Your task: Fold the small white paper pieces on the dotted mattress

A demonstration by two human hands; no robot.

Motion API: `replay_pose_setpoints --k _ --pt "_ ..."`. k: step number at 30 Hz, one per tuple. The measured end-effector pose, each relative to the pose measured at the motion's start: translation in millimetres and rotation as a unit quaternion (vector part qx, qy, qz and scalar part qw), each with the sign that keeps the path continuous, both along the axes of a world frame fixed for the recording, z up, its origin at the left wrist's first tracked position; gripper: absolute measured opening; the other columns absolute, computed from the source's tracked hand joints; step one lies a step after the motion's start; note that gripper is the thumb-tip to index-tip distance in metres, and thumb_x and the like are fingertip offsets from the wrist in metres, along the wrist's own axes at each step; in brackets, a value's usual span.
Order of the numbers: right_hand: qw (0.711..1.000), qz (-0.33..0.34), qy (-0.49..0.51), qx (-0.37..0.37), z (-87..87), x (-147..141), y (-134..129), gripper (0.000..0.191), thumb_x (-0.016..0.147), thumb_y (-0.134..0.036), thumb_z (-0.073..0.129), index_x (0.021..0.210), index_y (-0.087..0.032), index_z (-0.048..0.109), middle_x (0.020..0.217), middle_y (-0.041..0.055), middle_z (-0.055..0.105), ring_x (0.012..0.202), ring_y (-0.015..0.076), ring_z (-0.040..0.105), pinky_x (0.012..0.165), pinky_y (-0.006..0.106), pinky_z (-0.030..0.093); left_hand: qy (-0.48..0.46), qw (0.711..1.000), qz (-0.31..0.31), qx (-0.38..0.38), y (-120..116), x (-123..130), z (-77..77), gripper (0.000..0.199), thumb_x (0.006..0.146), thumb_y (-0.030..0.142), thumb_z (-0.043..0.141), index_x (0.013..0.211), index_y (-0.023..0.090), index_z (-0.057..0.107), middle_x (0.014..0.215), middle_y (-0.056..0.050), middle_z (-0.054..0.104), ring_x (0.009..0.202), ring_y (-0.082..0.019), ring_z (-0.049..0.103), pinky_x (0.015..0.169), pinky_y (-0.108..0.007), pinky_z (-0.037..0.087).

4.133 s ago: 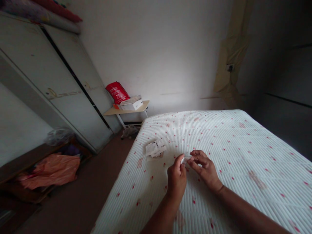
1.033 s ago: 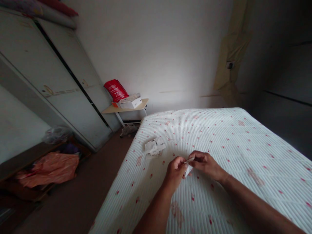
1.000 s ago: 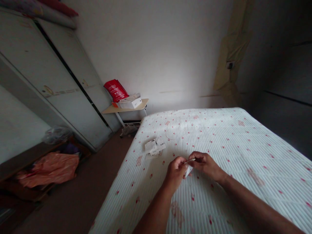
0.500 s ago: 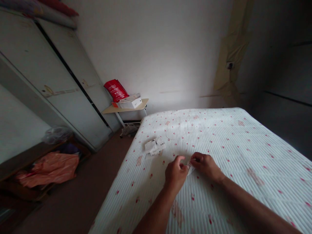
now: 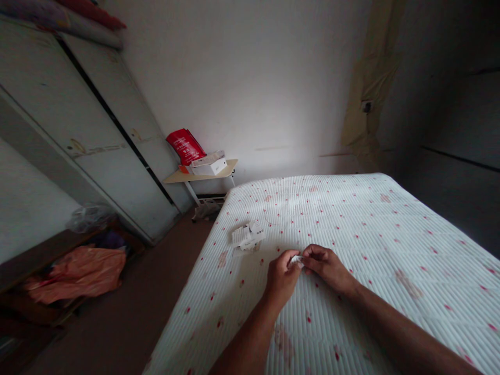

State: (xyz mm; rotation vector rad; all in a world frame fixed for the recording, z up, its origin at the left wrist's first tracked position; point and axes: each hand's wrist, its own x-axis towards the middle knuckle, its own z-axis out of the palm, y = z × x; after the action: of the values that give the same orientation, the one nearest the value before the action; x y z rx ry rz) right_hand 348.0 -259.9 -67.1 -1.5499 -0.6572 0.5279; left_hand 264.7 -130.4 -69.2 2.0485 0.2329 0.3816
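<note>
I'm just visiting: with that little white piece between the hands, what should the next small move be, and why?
Perhaps ease the right hand back slightly while the left hand grips the small white piece: the two hands nearly meet around it and cover much of it, so a little room would probably expose its edges.

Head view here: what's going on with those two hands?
A person's left hand and right hand are close together over a white bed cover with red marks, with a small white piece, possibly paper, between their fingers. Exactly how it is folded or torn is too small to tell. Beyond the left hand, a loose pile of printed papers lies on the cover. Farther back, a red bag and a white box sit on a small table.
</note>
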Motion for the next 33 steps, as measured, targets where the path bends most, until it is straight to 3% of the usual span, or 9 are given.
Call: replay_pose_setpoints --k 4,8,15,18,24,33 --pt "0.998 -0.014 -0.055 -0.026 0.5 -1 0 0.018 0.077 -0.036 0.056 0.071 -0.018 0.056 0.059 -0.0039 0.053 0.054 0.0099 0.048 0.053 0.022 0.038 0.014 0.998 0.001 0.054 -3 0 4.3 0.032 0.082 0.020 0.041 0.106 0.019 0.062 0.087 -0.002 0.069 0.080 -0.015 0.062 0.073 -0.024 0.048" --pt "0.988 -0.024 -0.141 -0.049 1.8 -1 -1 0.015 0.078 -0.031 0.054 0.075 -0.019 0.061 0.072 0.0004 0.062 0.067 0.0137 0.057 0.064 0.024 0.045 -0.001 0.995 -0.017 0.101 -3 1 0.2 0.038 0.081 0.014 0.039 0.113 0.020 0.059 0.100 -0.005 0.069 0.089 -0.016 0.063 0.081 -0.027 0.048" --pt "0.957 0.014 -0.276 -0.091 8.7 0 -4 0.015 0.079 -0.021 0.050 0.081 -0.020 0.065 0.080 0.0027 0.064 0.073 0.0142 0.059 0.068 0.024 0.045 -0.015 0.982 -0.058 0.178 -5 -6 -5.4 0.056 0.081 0.011 0.037 0.136 0.023 0.034 0.106 -0.006 0.066 0.094 -0.018 0.062 0.085 -0.031 0.048" --pt "0.953 0.020 -0.280 -0.113 12.4 -1 -4 0.015 0.078 -0.019 0.049 0.081 -0.019 0.064 0.078 0.0021 0.063 0.071 0.0137 0.058 0.066 0.023 0.044 -0.018 0.985 -0.052 0.164 -5 -6 -4.0 0.059 0.081 0.010 0.037 0.137 0.027 0.031 0.103 -0.003 0.067 0.089 -0.015 0.062 0.081 -0.027 0.048" --pt "0.964 0.020 -0.229 -0.132 10.9 -1 -4 0.012 0.073 -0.017 0.048 0.068 -0.018 0.058 0.063 -0.0012 0.056 0.059 0.0118 0.050 0.054 0.022 0.038 0.013 0.988 -0.039 0.152 -3 -5 4.9 0.061 0.076 0.010 0.041 0.135 0.027 0.036 0.070 0.003 0.063 0.063 -0.012 0.057 0.064 -0.021 0.045" --pt "0.977 0.044 -0.171 -0.122 10.8 6 -9 0.010 0.068 -0.016 0.048 0.062 -0.017 0.057 0.058 -0.0026 0.051 0.054 0.0100 0.043 0.049 0.021 0.033 0.025 0.986 -0.042 0.159 -5 -7 9.0 0.060 0.077 0.014 0.039 0.135 0.026 0.036 0.058 0.004 0.053 0.054 -0.011 0.048 0.058 -0.019 0.041"
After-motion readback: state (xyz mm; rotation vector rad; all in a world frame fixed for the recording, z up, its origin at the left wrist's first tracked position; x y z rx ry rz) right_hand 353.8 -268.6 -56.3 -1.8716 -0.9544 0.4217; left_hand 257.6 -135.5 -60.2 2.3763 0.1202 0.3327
